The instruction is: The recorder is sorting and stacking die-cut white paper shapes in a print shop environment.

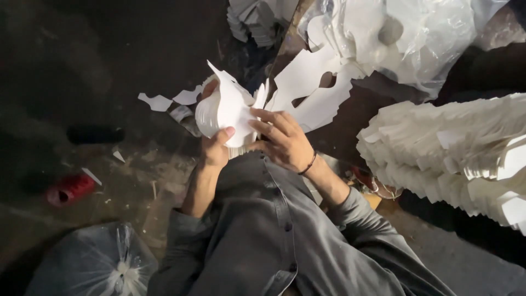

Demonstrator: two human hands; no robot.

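Observation:
My left hand (215, 147) grips a small stack of white cut paper pieces (226, 108) from below, thumb across its front. My right hand (282, 138) is closed on the right side of the same stack, fingers pressed over the top sheets; a thin dark band circles that wrist. The stack is held up above my lap, over my grey buttoned shirt (268, 230). Jagged offcut edges stick up from the top of the stack.
A long fanned row of stacked white paper pieces (455, 151) lies at the right. White paper offcuts (315, 90) and a clear plastic bag (433, 33) lie ahead. On the dark floor sit a red spool (70, 189), paper scraps (156, 102) and a tied plastic bag (93, 263).

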